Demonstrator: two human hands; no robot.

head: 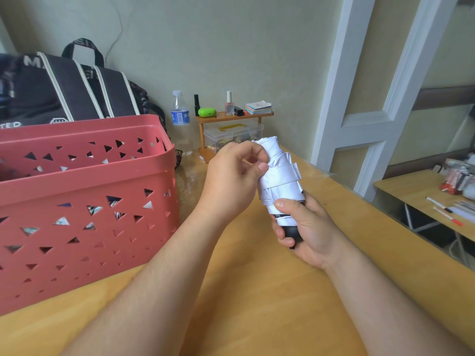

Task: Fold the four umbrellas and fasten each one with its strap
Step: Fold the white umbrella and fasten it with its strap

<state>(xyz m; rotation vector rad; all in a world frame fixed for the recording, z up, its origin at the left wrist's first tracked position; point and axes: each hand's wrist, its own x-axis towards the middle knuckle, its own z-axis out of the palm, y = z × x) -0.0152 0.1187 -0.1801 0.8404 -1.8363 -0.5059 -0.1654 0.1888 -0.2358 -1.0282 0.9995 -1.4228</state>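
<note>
**Umbrella held folded above table**

Umbrella [279, 173], white and folded, is being held upright over the wooden table [257, 291], at 3 o'clock from the red basket [84, 201]. Right hand [305, 227] is gripping its black handle [291, 233], fingers curled round it. Left hand [234, 178] is pinching the white canopy folds near the top, thumb and fingers clamped together.

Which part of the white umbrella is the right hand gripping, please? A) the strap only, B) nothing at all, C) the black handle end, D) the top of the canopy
C: the right hand curls round the black handle at the umbrella's lower end, while the left hand pinches the fabric higher up.
</note>
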